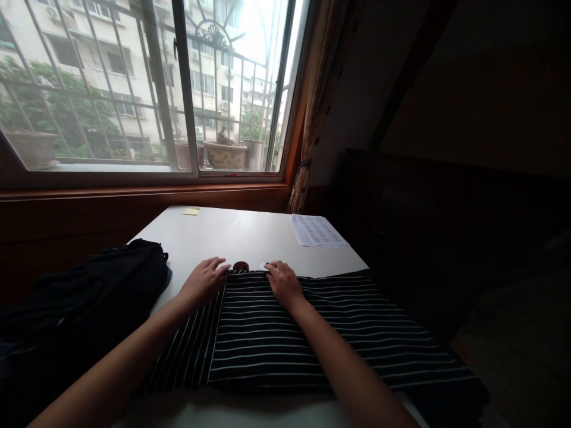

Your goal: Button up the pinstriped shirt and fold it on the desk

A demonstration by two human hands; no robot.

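A black cloth with thin white stripes (pixel 263 333) lies spread across the table, its left part folded so that the stripes there run another way. My left hand (pixel 207 279) rests at the far left corner of the fold, fingers outstretched and apart, holding nothing I can see. Over the cloth's far edge lies my right hand (pixel 283 282), palm down with its fingers extended to the left. Just beyond that edge, between the hands, sits a round brown object (pixel 241 266). A small white object (pixel 263 266) shows beside my right fingertips, partly hidden.
The white table (pixel 232 235) stands below a barred window (pixel 182 89). A dark bag or garment (pixel 98 291) covers its left side. Printed sheets (pixel 319 230) lie at the far right, a yellow note (pixel 191 211) at the far left. A curtain (pixel 312 101) hangs beside the window.
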